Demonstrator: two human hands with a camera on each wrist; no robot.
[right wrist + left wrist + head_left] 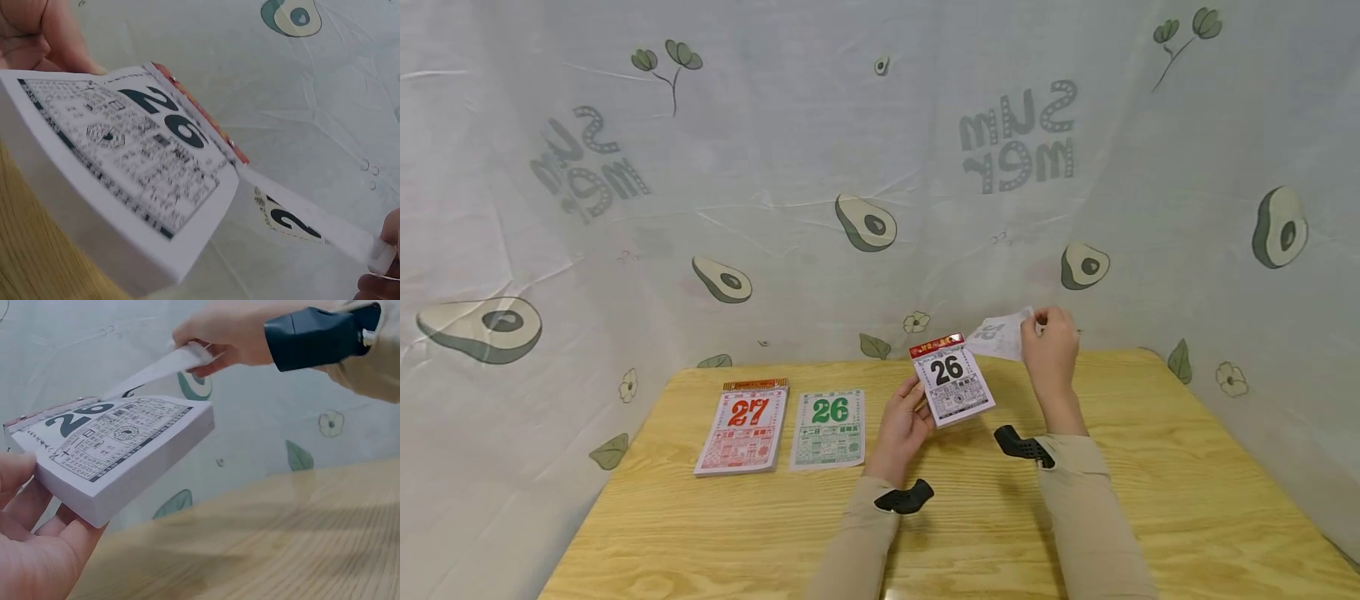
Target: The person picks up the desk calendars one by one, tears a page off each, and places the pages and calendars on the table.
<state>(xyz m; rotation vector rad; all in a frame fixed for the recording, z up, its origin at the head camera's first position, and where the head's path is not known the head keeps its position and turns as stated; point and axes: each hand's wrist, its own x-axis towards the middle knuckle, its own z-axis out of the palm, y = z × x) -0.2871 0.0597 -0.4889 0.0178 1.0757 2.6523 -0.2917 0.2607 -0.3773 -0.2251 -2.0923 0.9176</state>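
A thick tear-off calendar with a black 26 and a red top binding is held off the table. My left hand grips its left side, thumb on the front edge and fingers beneath. To its right, my right hand pinches the far end of a thin page. That page stretches taut from the right end of the binding; in the right wrist view part of a large black 2 shows on it. Whether its last corner is still joined there I cannot tell.
On the left of the wooden table lies another calendar pad with a red 27. Beside it is a single page with a green 26. A pale curtain with avocado prints hangs close behind the table's back edge.
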